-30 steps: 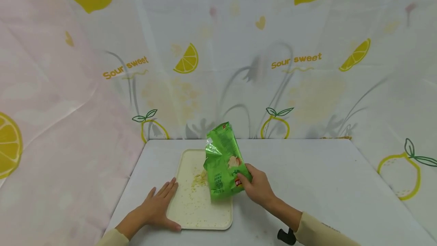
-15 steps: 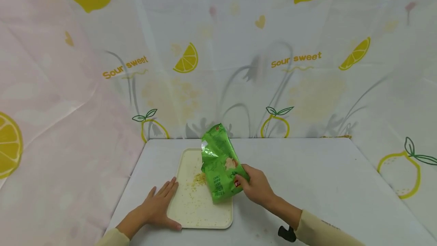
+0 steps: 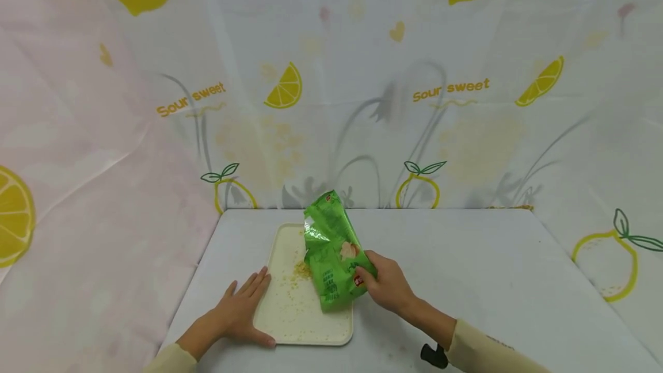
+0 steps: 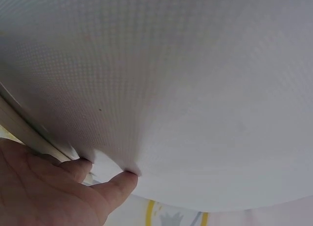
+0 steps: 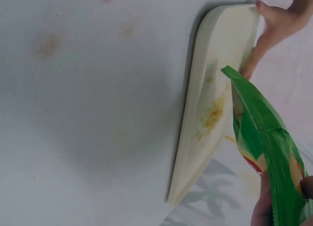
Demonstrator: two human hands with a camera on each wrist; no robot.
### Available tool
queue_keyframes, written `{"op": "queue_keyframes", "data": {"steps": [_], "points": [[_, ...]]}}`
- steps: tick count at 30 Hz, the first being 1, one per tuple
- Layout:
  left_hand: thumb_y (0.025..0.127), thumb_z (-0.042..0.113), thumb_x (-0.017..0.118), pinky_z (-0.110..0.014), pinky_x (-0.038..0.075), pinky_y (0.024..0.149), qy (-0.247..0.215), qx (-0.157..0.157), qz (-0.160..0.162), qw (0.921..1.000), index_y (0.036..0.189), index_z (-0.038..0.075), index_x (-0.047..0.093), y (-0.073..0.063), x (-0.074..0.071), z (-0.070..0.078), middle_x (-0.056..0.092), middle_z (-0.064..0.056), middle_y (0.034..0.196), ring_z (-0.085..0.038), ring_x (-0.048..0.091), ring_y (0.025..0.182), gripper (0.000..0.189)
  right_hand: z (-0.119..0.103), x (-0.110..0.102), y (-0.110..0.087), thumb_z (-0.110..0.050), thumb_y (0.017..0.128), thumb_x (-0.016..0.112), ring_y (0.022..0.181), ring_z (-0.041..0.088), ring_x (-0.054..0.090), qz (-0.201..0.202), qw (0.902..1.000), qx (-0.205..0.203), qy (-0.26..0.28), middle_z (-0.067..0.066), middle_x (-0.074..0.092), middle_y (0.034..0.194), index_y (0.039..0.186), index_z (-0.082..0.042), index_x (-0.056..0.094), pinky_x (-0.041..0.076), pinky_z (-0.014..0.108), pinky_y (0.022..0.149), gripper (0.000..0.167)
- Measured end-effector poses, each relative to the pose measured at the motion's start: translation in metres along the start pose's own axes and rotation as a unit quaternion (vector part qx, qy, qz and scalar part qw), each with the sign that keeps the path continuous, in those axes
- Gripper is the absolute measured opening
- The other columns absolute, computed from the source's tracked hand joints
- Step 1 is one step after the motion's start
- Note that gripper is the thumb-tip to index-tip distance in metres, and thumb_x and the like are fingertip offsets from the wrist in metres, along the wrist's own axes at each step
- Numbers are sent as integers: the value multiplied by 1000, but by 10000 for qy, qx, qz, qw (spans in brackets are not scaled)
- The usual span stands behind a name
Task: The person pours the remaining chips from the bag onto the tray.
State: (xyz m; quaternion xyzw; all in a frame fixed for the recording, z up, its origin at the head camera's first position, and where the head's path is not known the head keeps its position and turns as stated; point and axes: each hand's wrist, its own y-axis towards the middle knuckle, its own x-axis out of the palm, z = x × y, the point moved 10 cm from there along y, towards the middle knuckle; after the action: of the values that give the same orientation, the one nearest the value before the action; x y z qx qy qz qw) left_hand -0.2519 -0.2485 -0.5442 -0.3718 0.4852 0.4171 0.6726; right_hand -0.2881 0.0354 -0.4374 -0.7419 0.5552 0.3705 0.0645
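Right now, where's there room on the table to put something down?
The table right of the right hand, back to the lemon cloth, looks widest. A narrower strip lies left of the tray, beyond the left hand. Crowded: the tray itself, with crumbs and the green bag over it.

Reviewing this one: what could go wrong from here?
The right hand grips the green bag at one side, so it may slip or swing. Loose yellow crumbs lie on the low-rimmed tray; a knock could scatter them. With the left hand along one side only, the tray might turn.
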Motion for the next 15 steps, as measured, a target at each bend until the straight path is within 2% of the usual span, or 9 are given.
{"op": "queue_keyframes", "data": {"steps": [8, 12, 15], "points": [[56, 87, 69, -78, 23, 103, 53, 126, 55, 9999, 154, -4, 22, -4, -9, 8, 20, -25, 162, -47, 29, 144, 142, -8, -7, 3, -13, 95, 66, 65, -1, 53, -233, 9995, -205, -30, -3, 66, 79, 107, -7, 66, 45, 20, 56, 14], [56, 86, 70, -78, 22, 103, -36, 170, 67, 9998, 153, -5, 23, -3, -9, 9, 21, -25, 161, -48, 29, 144, 141, -5, -16, 3, -13, 94, 66, 63, 0, 51, 81, 9998, -142, 143, -3, 65, 78, 107, -6, 67, 44, 21, 55, 15], [55, 87, 70, -76, 22, 106, -36, 43, -48, 10000, 154, -4, 23, -2, -8, 8, 20, -24, 162, -45, 27, 146, 142, -3, -18, 3, -14, 95, 65, 65, 1, 51, 161, 9994, -155, 253, -2, 66, 80, 111, -5, 66, 45, 21, 56, 18]]}}
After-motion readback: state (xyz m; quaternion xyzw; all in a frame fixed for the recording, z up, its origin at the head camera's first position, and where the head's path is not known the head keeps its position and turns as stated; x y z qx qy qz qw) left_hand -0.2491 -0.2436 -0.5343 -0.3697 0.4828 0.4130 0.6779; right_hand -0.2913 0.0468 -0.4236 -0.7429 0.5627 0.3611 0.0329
